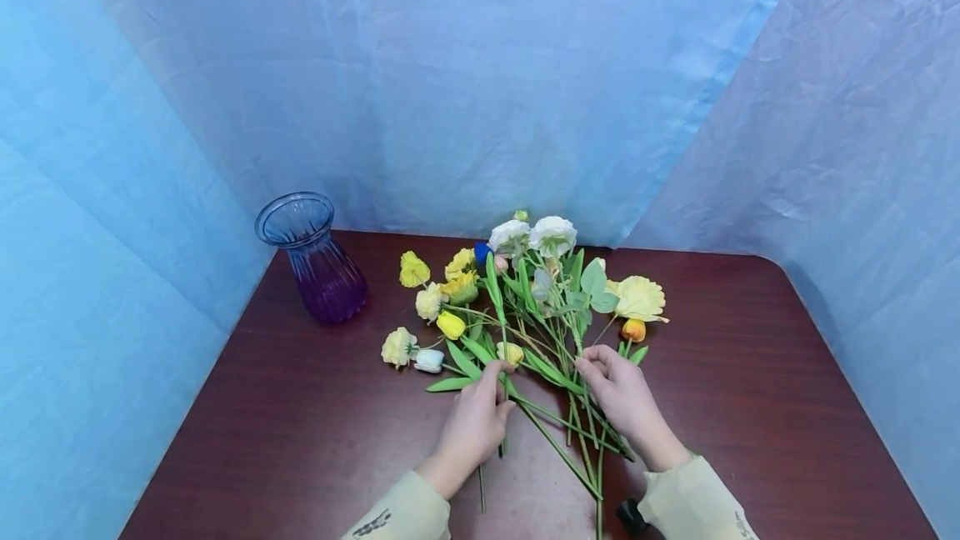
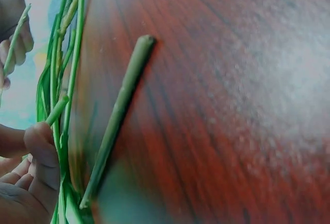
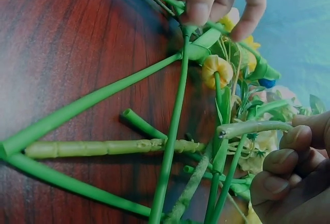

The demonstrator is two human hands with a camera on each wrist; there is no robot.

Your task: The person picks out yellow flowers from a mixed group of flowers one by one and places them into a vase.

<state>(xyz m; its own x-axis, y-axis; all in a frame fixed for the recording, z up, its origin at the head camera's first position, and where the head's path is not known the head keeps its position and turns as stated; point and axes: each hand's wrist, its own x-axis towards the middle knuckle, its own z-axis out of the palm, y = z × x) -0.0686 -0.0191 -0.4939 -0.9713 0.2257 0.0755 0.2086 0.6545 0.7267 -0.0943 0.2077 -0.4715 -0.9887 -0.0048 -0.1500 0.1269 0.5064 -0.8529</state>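
Observation:
Artificial flowers lie in a loose heap on the table, their stems crossing towards the front. My left hand (image 1: 472,423) pinches a green flower stem (image 2: 58,109) between thumb and fingers at the heap's near left; which bloom it carries I cannot tell. To the right, my right hand (image 1: 622,398) pinches a paler stem (image 3: 252,127), which seems to lead up to the white flowers (image 1: 553,236). A yellow tulip (image 1: 451,324) and a white tulip (image 1: 429,361) lie left of the hands. An orange tulip (image 1: 633,330) is beyond the right hand.
A ribbed blue-purple glass vase (image 1: 326,277) stands at the table's back left. A large pale-yellow flower (image 1: 640,298) lies at the heap's right. By the right sleeve is a small black object (image 1: 632,515). Blue cloth (image 1: 465,90) hangs behind the dark wooden table (image 1: 750,373).

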